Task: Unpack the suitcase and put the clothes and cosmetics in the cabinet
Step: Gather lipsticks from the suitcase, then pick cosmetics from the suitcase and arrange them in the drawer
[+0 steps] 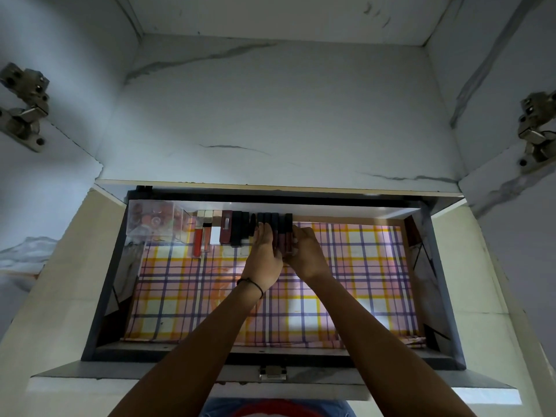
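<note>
Inside white marble-patterned cabinet point(270, 100), grey pulled-out drawer point(180, 353) lined with pink-and-yellow plaid cloth point(346, 281), probably against sliding. At back-left corner, clear plastic box of round compacts point(153, 219); beside it, row of red and dark lipstick tubes point(237, 230) squared to back wall — tidy, space-saving. Left grip point(263, 254) flat-fingered, bracing row; right grip point(307, 251) curled on last dark maroon tubes point(285, 236), apparently pressing them in.

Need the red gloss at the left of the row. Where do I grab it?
Pinch the red gloss by its near end, coming from the front of the drawer. It lies cap toward the back wall, with the clear box on its left and another tube close on its right. Its near end pokes out past both, so that is probably the freest part.
</note>
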